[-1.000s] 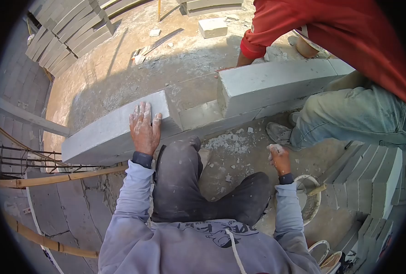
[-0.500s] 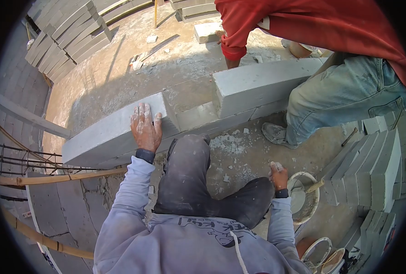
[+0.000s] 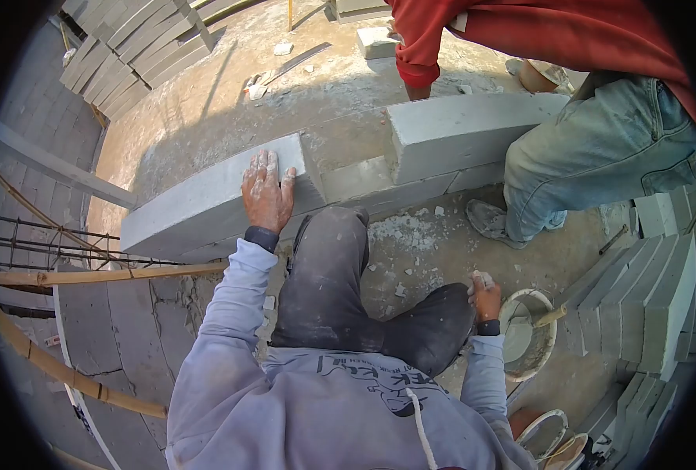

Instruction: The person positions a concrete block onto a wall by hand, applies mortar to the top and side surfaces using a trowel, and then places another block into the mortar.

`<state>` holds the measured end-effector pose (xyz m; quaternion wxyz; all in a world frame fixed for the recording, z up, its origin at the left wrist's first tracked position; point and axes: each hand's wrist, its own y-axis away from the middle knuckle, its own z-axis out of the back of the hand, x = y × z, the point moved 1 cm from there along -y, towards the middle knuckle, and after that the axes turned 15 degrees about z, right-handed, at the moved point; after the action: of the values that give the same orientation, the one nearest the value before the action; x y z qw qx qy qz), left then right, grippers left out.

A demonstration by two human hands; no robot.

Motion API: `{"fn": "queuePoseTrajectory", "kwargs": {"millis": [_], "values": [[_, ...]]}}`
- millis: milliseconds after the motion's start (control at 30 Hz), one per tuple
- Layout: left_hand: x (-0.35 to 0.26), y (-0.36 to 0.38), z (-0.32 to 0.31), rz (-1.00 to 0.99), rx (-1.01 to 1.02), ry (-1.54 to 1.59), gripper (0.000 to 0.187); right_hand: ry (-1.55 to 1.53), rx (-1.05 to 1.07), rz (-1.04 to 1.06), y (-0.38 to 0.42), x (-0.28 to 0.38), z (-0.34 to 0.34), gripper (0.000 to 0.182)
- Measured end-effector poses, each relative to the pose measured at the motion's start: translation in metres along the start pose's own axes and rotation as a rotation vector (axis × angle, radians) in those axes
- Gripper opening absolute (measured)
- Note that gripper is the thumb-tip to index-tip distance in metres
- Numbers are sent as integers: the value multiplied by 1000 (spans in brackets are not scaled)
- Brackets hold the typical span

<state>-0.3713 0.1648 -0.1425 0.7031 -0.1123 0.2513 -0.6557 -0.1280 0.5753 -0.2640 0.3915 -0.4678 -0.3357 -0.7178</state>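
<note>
My left hand [image 3: 268, 194] rests flat on the near end of a long pale grey block [image 3: 199, 194], fingers stretched out and dusted white. This block sits on a low course of blocks [image 3: 426, 188]. Past a gap to the right, another long block [image 3: 473, 133] lies on the same course. Beside my bent right knee is my right hand [image 3: 485, 299], its fingers curled closed; whether anything is inside them is hidden. Just right of it stands a round bucket [image 3: 551, 345] with grey mortar and a tool with a wooden handle [image 3: 552, 316] in it.
A co-worker in a red sleeve [image 3: 418, 55] and jeans bends over the right block. Stacked blocks [image 3: 646, 290] stand at right, more [image 3: 128, 47] at upper left. Bamboo poles [image 3: 105, 276] and steel bars [image 3: 42, 244] lie at left. Rubble [image 3: 403, 235] covers the floor ahead.
The whole view has shifted slightly, so the scene sits a little further right and mostly higher. My left hand stays flat on the block and my right hand stays beside the knee.
</note>
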Motion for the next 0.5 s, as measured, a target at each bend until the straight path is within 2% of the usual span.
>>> {"fn": "queuePoseTrajectory", "kwargs": {"millis": [200, 267, 333, 400, 500], "values": [[3, -5, 2, 3, 91, -48, 53, -19, -60, -50, 19, 4, 4, 28], [0, -6, 6, 1, 110, -28, 53, 56, -78, 52, 25, 1, 8, 29], [13, -10, -2, -41, 143, -35, 53, 80, -100, 19, 34, 11, 12, 27], [2, -8, -8, -64, 195, -4, 51, 272, -113, 226, 36, -3, 11, 25], [6, -10, 10, -3, 243, 13, 48, 167, -91, 117, 41, -2, 3, 24]]}}
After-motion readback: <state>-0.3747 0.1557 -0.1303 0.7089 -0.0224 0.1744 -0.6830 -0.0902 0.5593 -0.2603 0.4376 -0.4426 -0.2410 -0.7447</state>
